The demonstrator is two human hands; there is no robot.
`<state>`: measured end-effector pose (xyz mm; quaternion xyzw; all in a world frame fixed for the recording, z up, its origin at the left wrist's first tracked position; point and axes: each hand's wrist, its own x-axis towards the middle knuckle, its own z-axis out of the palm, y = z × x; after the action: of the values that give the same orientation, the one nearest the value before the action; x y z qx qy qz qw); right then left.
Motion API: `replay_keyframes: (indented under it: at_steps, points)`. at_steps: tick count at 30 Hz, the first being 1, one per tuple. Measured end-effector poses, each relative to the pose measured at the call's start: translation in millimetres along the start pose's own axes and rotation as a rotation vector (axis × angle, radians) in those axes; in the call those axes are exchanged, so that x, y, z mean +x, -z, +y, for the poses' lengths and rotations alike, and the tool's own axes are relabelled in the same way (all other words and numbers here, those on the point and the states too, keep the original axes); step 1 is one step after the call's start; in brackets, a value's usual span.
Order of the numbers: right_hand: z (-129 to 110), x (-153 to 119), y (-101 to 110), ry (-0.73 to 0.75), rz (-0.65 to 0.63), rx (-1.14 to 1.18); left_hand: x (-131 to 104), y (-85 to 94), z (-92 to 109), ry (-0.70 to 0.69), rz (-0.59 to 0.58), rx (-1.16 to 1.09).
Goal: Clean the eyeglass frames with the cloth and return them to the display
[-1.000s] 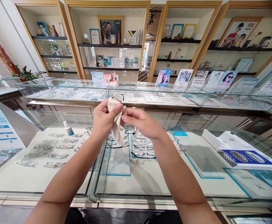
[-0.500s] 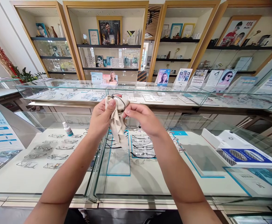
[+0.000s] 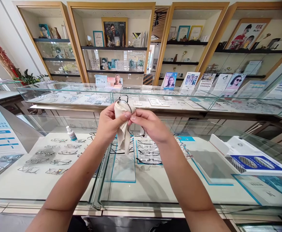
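Observation:
Above the glass counter, my left hand (image 3: 110,121) is closed on a cream cleaning cloth (image 3: 123,141), its thumb pressing the cloth near the middle of a pair of dark-rimmed eyeglasses (image 3: 144,131). The cloth wraps one lens of the glasses, and its loose end hangs down. My right hand (image 3: 151,124) pinches the glasses' frame near the bridge, fingertips close against the left thumb. The other lens shows below the right fingers. Part of the frame is hidden by cloth and fingers.
Rows of eyeglasses (image 3: 149,152) lie inside the glass display case (image 3: 155,190) below my hands. A small white spray bottle (image 3: 71,133) stands at the left. To the right sits a white and blue box (image 3: 254,161). Another glass case (image 3: 82,86) and shelves lie beyond.
My left thumb has moved down and right toward the right fingertips. The cloth has shifted around the lens, and its hanging end has swung slightly.

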<state>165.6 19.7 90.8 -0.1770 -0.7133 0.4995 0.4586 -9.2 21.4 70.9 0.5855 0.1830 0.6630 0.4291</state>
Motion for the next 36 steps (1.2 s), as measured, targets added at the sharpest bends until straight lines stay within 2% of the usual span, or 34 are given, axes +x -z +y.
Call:
replay_keyframes:
  at_steps: [4, 9, 15, 19, 27, 29, 31, 36]
  points:
    - [0.5, 0.4, -3.8, -0.006, -0.066, -0.065, -0.6, -0.9, 2.6, -0.023, 0.030, 0.016]
    - [0.6, 1.7, -2.4, -0.017, -0.084, -0.069, -1.1, 0.6, 4.1, 0.018, 0.083, 0.071]
    - [-4.8, -0.7, 7.8, -0.031, -0.015, -0.046, 8.1, 22.0, 14.1, 0.102, -0.158, 0.120]
    - [-6.4, -2.3, 11.8, -0.058, 0.017, -0.003, 9.6, 24.5, 14.9, 0.101, -0.190, 0.117]
    - [3.1, 0.6, -0.5, -0.058, -0.066, 0.016, 0.4, 2.7, 4.3, -0.091, 0.071, 0.193]
    - [4.4, 1.2, -4.6, -0.063, -0.084, 0.015, -1.2, -0.3, 5.2, -0.136, 0.159, 0.229]
    - [4.8, 1.6, -6.0, -0.068, -0.072, 0.024, -1.2, -0.5, 5.8, -0.138, 0.196, 0.233]
    - [1.2, 1.0, 2.6, -0.070, 0.074, 0.063, 4.9, 9.2, 3.5, 0.028, -0.009, 0.086]
